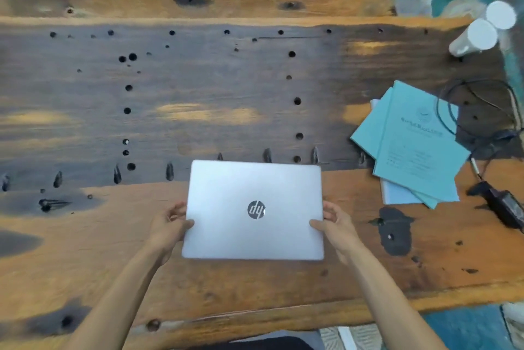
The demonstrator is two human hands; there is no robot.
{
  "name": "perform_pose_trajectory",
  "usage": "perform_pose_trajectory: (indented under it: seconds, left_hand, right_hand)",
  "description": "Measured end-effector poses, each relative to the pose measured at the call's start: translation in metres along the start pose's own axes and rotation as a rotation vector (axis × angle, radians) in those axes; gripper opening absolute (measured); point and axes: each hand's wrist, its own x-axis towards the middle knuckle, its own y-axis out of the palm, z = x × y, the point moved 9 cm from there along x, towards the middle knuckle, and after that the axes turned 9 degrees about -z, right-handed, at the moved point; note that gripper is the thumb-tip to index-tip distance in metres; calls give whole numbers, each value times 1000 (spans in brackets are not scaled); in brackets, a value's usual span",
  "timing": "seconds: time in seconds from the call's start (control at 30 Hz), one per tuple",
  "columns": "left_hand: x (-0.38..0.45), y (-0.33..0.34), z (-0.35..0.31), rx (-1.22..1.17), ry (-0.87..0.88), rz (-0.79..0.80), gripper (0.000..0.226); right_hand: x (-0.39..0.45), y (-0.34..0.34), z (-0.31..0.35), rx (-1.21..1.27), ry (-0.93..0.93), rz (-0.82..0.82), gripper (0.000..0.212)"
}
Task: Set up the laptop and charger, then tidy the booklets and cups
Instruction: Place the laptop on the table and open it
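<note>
A closed silver laptop (253, 209) lies on the wooden table (198, 89) near its front edge, its logo upside down to me. My left hand (170, 225) grips its left edge and my right hand (334, 223) grips its right edge. To the right, teal booklets (414, 142) lie in a loose, fanned pile. A black charger brick (502, 203) sits at the far right, its cable (465, 111) looping over the booklets' top corner. Two white cups (482, 35) stand at the table's far right corner.
The tabletop is worn planks with many drilled holes and dark stains. A wooden frame rises behind the table's far edge. Teal floor shows past the right side, and a patterned mat lies below the front edge.
</note>
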Motion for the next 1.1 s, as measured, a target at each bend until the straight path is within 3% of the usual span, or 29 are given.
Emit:
perform_pose_trajectory:
  seconds: [0.53,0.73,1.1]
  left_hand:
    - [-2,21,10,-146,-20,-123,48]
    - [5,26,21,-157,3,-145,49]
    - [-2,28,13,94,150,-258,50]
  right_hand:
    - [52,0,10,-96,-21,78,48]
    - [49,2,11,-83,-48,18,45]
    - [34,3,4,-85,-109,-184,46]
